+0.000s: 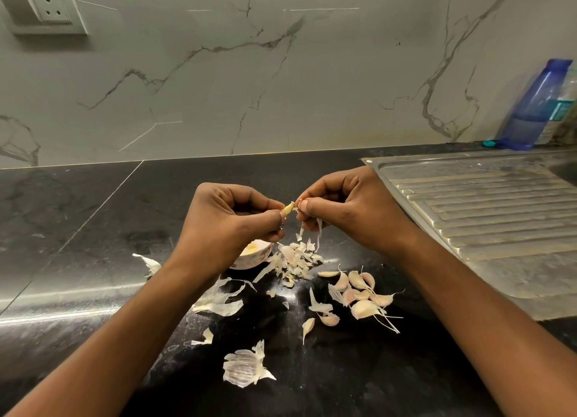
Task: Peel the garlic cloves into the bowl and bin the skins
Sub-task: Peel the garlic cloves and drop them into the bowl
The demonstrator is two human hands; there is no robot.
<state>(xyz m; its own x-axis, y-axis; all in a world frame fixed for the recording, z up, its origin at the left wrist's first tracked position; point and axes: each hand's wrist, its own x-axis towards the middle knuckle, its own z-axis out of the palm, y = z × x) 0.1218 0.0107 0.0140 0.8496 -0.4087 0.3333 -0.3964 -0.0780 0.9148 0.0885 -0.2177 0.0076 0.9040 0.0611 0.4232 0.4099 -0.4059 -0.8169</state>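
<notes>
Holding the garlic clove (288, 208) between thumb and forefinger, my left grip (231, 216) is leaving only its tip poking out toward my right grip (349, 210), which is pinching a skin strip (318, 229) at that tip. I am judging a slip likely: so little of the clove is showing that a hard tug could be dropping it onto the skin pile (296, 257) on the counter (93, 229), not into the bowl (265, 251) sitting under my left wrist. Skins could be drifting in too.
</notes>
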